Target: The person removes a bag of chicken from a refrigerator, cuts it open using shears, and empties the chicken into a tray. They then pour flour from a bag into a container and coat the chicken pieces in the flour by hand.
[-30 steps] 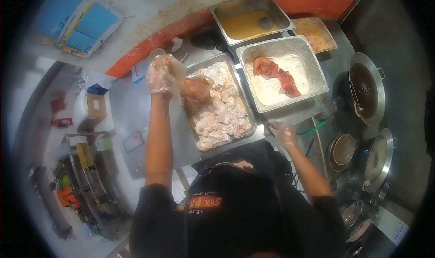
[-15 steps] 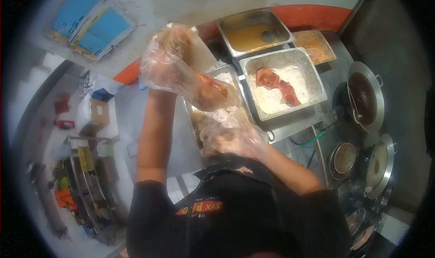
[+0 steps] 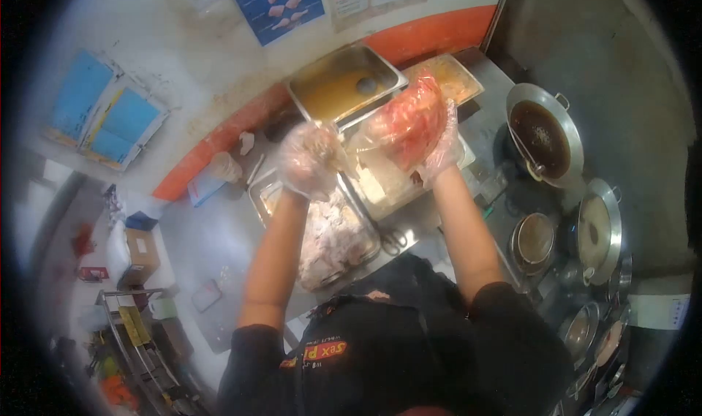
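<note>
Head view: the right hand (image 3: 442, 156) grips a bag of meat (image 3: 409, 127) over the flour pan (image 3: 387, 207), apparently supporting its weight; how the left hand (image 3: 311, 161) grips is unclear.

- Bag (image 3: 413, 123): thin translucent plastic, glossy and creased over red contents.
- Gloves (image 3: 444, 153): clear plastic film, loosely wrinkled, with a sheen.
- Tray (image 3: 377, 240): bare metal, shiny along the rim.
- Floured pieces (image 3: 336, 229): matt, powdery, roughly lumped.
- Pan (image 3: 387, 72): smooth metal, reflective; its yellow liquid (image 3: 333, 98) glossy.
- Wok (image 3: 575, 134): polished-looking metal.
- Surface (image 3: 194, 229): smooth grey metal, dully reflective.
- Shirt (image 3: 417, 357): black cloth, matt, with a printed patch.
- Carton (image 3: 141, 259): brown cardboard, matt.
- Wall (image 3: 212, 87): pale, matt, stained.
</note>
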The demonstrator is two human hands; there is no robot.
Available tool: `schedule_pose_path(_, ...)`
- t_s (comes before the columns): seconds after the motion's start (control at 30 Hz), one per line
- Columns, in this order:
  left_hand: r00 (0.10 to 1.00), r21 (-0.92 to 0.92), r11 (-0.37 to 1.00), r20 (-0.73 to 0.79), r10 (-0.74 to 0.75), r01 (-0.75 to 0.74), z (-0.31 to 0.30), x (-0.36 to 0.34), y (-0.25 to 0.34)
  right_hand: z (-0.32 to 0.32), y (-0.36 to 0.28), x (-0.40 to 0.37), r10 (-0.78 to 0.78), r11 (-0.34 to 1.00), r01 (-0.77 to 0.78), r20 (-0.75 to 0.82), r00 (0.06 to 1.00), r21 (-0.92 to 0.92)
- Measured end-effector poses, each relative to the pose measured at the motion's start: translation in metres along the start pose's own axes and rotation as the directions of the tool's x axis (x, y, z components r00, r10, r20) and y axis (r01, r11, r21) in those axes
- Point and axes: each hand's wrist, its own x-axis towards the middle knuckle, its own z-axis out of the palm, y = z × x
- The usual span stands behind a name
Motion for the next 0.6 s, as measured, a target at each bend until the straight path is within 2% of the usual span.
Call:
schedule_pose_path(0.07,0.934,0.126,0.939,-0.205,-0.291,0.320,-0.045,0.015,-0.035,-0.008,-0.022,0.024,0.035,0.999,-0.036,-0.033,0.999,-0.030)
schedule_pose_path(0.1,0.940,0.128,0.945,-0.207,-0.272,0.302,-0.041,0.020,-0.045,-0.020,-0.029,0.033,0.051,0.997,-0.051,0.008,0.999,0.056)
schedule_pose_path(0.13,0.972,0.273,0.943,-0.188,-0.142,0.190,-0.034,0.018,-0.057,-0.033,-0.036,0.045,0.062,0.996,-0.063,0.018,0.998,0.060)
schedule_pose_path(0.17,0.989,0.415,0.907,-0.148,-0.018,0.079,-0.030,0.019,-0.065,-0.047,-0.042,0.055,0.073,0.997,-0.071,-0.056,0.996,0.032)
schedule_pose_path(0.2,0.988,0.427,0.901,-0.151,-0.012,0.077,-0.028,0.022,-0.072,-0.051,-0.046,0.063,0.080,0.997,-0.079,-0.131,0.988,0.006)
schedule_pose_path(0.27,0.969,0.576,0.804,-0.246,0.000,0.146,-0.028,0.024,-0.087,-0.060,-0.050,0.076,0.096,0.995,-0.097,-0.150,0.984,-0.002)
schedule_pose_path(0.3,0.972,0.500,0.853,-0.234,-0.035,0.151,-0.041,0.025,-0.098,-0.056,-0.050,0.076,0.052,0.990,-0.071,-0.151,0.987,-0.123)
schedule_pose_path(0.33,0.968,0.504,0.849,-0.248,-0.032,0.157,-0.044,0.024,-0.103,-0.046,-0.050,0.077,0.010,0.969,-0.045,-0.142,0.990,-0.245)
schedule_pose_path(0.37,0.966,0.525,0.835,-0.259,-0.023,0.161,-0.048,0.022,-0.106,-0.035,-0.053,0.075,0.086,0.977,-0.095,-0.055,0.995,-0.189)
schedule_pose_path(0.4,0.963,0.547,0.821,-0.270,-0.012,0.164,-0.049,0.020,-0.109,-0.044,-0.051,0.081,0.102,0.977,-0.111,-0.055,0.993,-0.184)
schedule_pose_path(0.47,0.942,0.530,0.830,-0.336,0.019,0.173,-0.046,0.016,-0.114,-0.066,-0.042,0.097,0.118,0.953,-0.121,-0.029,0.993,-0.277)
schedule_pose_path(0.53,0.918,0.514,0.839,-0.394,0.049,0.176,-0.037,0.012,-0.112,-0.055,-0.040,0.098,0.109,0.941,-0.104,-0.003,0.994,-0.322)
schedule_pose_path(0.6,0.824,0.453,0.854,-0.564,0.052,0.256,-0.029,0.005,-0.108,-0.044,-0.039,0.099,0.099,0.925,-0.084,0.022,0.995,-0.370)
